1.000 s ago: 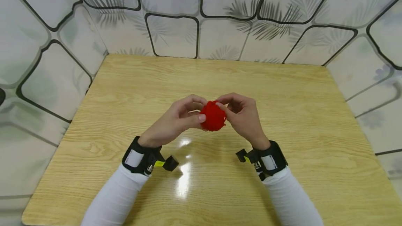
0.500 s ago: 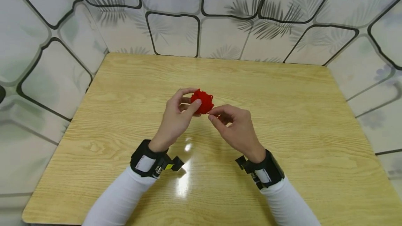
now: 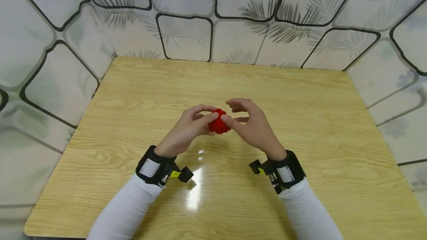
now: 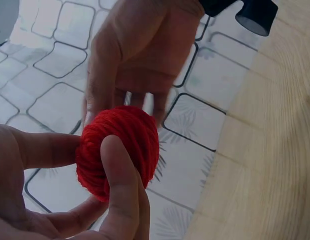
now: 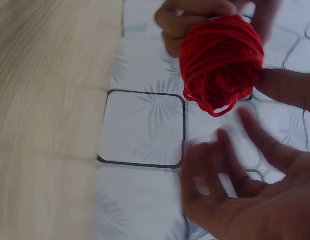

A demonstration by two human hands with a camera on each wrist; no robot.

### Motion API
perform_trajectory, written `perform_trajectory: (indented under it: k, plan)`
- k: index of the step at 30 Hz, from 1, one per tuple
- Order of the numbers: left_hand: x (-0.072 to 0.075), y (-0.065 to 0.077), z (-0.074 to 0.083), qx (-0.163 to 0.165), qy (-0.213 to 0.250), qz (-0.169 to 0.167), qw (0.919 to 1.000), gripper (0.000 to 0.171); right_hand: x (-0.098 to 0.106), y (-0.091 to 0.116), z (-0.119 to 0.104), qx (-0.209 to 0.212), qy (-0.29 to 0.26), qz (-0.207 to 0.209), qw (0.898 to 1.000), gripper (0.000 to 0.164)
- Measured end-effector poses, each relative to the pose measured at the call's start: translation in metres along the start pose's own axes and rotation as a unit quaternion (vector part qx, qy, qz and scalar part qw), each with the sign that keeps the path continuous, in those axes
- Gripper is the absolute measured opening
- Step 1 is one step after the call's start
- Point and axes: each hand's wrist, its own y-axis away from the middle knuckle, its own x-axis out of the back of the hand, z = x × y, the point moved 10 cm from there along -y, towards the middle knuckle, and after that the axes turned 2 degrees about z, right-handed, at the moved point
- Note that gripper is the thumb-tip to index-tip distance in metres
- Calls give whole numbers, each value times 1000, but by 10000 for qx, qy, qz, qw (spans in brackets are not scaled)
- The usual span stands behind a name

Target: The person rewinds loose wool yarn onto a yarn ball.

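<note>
A small ball of red yarn (image 3: 219, 126) is held up over the middle of the table. My left hand (image 3: 182, 130) grips it from the left, thumb (image 4: 115, 155) pressed on its side and fingers around the back. My right hand (image 3: 256, 129) is at the ball's right side, its thumb tip right at the yarn. The right hand's other fingers (image 5: 230, 160) are spread apart and blurred, away from the ball. From the right wrist view, wound strands of the yarn ball (image 5: 222, 60) show, with a small loose loop hanging at its lower edge.
The light wooden table (image 3: 140, 92) spreads out below both hands. Behind it and at its sides stands a pale covering (image 3: 186, 36) with dark outlines and leaf prints. Black wrist straps (image 3: 156, 167) with small cameras sit over white sleeves.
The yarn ball went up and left, then came back down. Half a second ago my right fingers pinched a strand at its lower right; now they have spread off it, thumb at the ball.
</note>
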Motion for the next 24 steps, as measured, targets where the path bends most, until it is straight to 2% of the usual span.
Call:
perform_trajectory:
  k: [1, 3, 4, 6, 9, 11, 15, 17, 19, 21, 24]
  plan:
    - [0, 0, -1, 28, -62, -43, 10000, 39, -4, -2, 10, -386, -315, -267, 9984, 43]
    - [-1, -1, -3, -3, -346, -180, 9992, 45, -11, -3, 25, -1043, -845, -615, 9890, 47]
    - [-3, -1, -3, -54, -559, -279, 9980, 49, -13, -4, 32, -1272, -1083, -652, 9838, 45]
    - [-6, -2, -3, -222, -1091, -437, 9928, 55, -12, -6, 40, -1434, -1475, -493, 9774, 38]
    - [-8, -10, -3, -513, -1918, -436, 9791, 53, -9, -12, 48, -1414, -1366, -223, 9802, 29]
    - [-7, -19, -5, -544, -2354, -327, 9698, 48, -9, -18, 54, -1368, -1099, -207, 9843, 28]
    - [0, -45, -20, -67, -2932, -148, 9559, 45, -13, -30, 74, -1517, -461, -372, 9867, 41]
    - [4, -59, -28, 141, -3303, -90, 9437, 46, -17, -33, 88, -1773, -198, -579, 9822, 47]
    - [5, -71, -34, 213, -3760, -47, 9264, 45, -23, -34, 101, -2046, 5, -868, 9750, 51]
    - [4, -81, -37, 167, -4178, 29, 9084, 46, -28, -34, 112, -2278, 164, -1072, 9677, 51]
    - [1, -87, -38, 9, -4658, 191, 8847, 50, -28, -33, 126, -2495, 446, -1116, 9609, 49]
